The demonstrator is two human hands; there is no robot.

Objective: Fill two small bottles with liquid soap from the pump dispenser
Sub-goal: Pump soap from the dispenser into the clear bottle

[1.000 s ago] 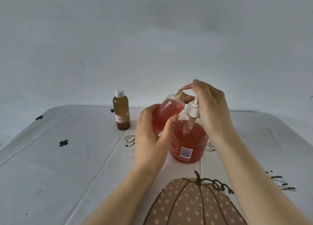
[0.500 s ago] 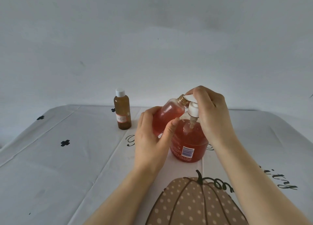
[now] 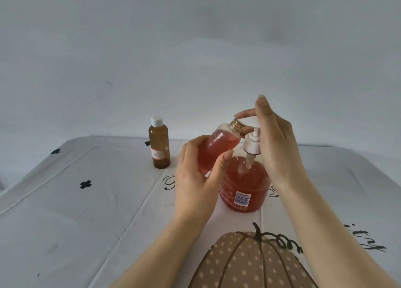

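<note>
Behind the table a plain grey wall closed the view. The table was covered by a white cloth printed with black clovers, script lettering and, nearest the camera, a dotted pumpkin. The dispenser stood upright on the cloth just beyond the pumpkin, its body mostly full of red soap.

The right hand reached over it from the right with its fingers nearly straight. The forefinger lay along the top of the pump, another finger pointed upward, and nothing was clasped. The left hand gripped the bottle from the left, thumb across the near face and fingers curled round the far side, holding it clear of the cloth.

The bottle's long axis ran from lower left to upper right, tilted toward the pump, with red soap along most of its length. A brown bottle with a white cap stood upright well to the left, apart from both hands. The gold threaded neck lay open directly under the spout, touching it or nearly so.

Filling of the held bottle appeared nearly complete. The next stroke would depend on keeping neck and spout aligned, and the left hand was placed to correct this.
</note>
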